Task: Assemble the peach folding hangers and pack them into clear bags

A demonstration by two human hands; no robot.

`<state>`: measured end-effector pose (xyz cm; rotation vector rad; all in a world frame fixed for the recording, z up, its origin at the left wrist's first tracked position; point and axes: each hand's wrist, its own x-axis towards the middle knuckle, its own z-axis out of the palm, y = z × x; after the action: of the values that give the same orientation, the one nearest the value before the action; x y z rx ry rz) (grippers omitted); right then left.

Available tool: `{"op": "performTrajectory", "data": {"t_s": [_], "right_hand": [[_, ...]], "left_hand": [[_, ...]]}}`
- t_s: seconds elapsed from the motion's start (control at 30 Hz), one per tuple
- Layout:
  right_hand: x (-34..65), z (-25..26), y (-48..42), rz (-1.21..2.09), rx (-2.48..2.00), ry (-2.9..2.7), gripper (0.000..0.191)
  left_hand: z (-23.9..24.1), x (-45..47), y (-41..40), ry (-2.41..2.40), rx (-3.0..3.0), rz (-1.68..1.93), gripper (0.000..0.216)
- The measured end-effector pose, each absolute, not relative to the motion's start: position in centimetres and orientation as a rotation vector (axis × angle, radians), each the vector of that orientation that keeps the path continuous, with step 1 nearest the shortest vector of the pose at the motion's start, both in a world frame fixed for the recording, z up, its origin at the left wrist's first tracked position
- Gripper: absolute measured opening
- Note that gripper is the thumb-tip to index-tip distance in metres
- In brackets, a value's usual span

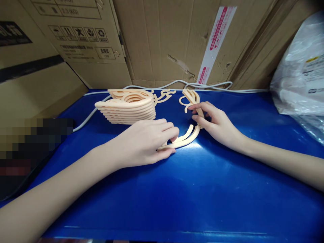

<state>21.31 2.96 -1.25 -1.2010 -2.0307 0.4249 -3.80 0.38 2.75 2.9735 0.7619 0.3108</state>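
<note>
A cream plastic folding clothes hanger [188, 140] lies on the blue table, its two curved arms meeting at a bend on the right. My left hand [149, 141] is closed on the end of the near arm, thumb below and fingers above. Around the upright arm, my right hand [212, 119] is closed with thumb and fingers; some fingertips are hidden behind it. Beyond my left hand stands a neat stack of matching cream hangers [126, 109]. More cream curved pieces [164, 96] lie just right of the stack.
A white cable [177, 82] runs along the back of the blue table [162, 199]. Cardboard boxes [162, 40] wall off the back and left. Clear plastic wrapping [298, 74] sits at the right, and a dark, partly blurred object [32, 152] at the left edge.
</note>
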Motion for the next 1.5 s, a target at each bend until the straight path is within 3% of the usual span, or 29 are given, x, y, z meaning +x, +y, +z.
{"op": "performTrajectory", "data": {"t_s": [0.3, 0.77, 1.23, 1.5], "right_hand": [[21.4, -1.3, 3.0, 0.345, -1.202, -2.084, 0.025], [21.4, -1.3, 3.0, 0.342, -1.175, -2.149, 0.025], [21.0, -0.7, 2.4, 0.282, -1.074, -2.311, 0.017], [20.7, -0.7, 2.0, 0.185, -1.022, -2.446, 0.016]], "left_hand": [[2.8, -3.6, 0.3, 0.756, 3.01, 0.29, 0.004], [2.6, -3.8, 0.3, 0.696, 3.057, 0.327, 0.016], [2.0, -3.9, 1.1, 0.824, 3.195, 0.403, 0.016], [2.1, -3.8, 1.0, 0.97, 3.329, 0.274, 0.013]]}}
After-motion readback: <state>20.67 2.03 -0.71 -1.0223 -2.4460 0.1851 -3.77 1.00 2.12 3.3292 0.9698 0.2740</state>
